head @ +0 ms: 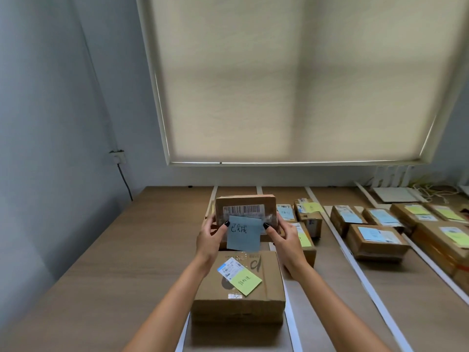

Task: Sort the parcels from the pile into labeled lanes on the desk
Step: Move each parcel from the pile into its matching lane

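Both hands, L (212, 240) & R (284, 240), fingers curled round small parcel (245, 207) w/ blue note (244, 233), above bigger box (239, 285).

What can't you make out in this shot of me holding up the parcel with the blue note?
- Held parcel, head view: lower front hidden by the blue note; barcode text too small.
- Left hand and right hand: fingers behind the parcel unseen.
- Far-right parcels: cut off by the frame edge, blurred.
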{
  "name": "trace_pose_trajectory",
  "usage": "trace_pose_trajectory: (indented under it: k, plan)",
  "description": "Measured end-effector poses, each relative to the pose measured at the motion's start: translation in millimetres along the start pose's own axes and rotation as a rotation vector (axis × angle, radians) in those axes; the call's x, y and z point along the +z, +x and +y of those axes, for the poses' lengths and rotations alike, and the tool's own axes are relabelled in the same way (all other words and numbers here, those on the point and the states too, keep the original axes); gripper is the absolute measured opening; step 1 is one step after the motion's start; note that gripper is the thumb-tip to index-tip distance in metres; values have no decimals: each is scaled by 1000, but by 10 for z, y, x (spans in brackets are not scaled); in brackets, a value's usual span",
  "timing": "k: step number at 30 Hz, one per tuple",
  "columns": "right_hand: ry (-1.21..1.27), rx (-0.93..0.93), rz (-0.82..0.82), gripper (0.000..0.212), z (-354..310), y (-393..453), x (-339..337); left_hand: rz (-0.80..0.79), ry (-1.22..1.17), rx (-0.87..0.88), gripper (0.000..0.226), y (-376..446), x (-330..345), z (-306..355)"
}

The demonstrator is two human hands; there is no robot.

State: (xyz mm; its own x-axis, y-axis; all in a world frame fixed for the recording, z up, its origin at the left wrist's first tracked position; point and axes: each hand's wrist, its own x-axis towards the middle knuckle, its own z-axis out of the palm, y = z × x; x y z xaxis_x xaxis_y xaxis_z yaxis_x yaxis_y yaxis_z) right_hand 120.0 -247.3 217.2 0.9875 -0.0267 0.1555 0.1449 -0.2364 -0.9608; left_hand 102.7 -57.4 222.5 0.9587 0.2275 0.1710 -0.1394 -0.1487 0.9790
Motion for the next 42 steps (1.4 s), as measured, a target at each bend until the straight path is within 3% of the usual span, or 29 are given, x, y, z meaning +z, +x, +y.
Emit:
trace_pose_trajectory:
  k: [10, 15, 20, 28, 35, 42]
  plan:
    - [77, 72, 71, 62, 114, -282, -235, -39, -66, -65, 66, -181, 318, -180]
    - [105, 123, 158, 51, 322, -406, -430, -46, -170, -104, 71, -331, 674, -296]
    - [97, 169, 165, 65, 605, -442, -827, -104, -169, -144, 69, -439, 1095, -439]
    - [32, 207, 259, 61, 1280, -184, -2058, -236, -166, -227, 71, -502, 2525, -532]
    - [67, 340, 201, 61, 2003, 30, -3383, -263, -110, -325, 55, -639, 4024, -645]
    - [86, 424, 128, 54, 2381, 343, -4031, -228, -64, -414, 48, -621, 4823, -679]
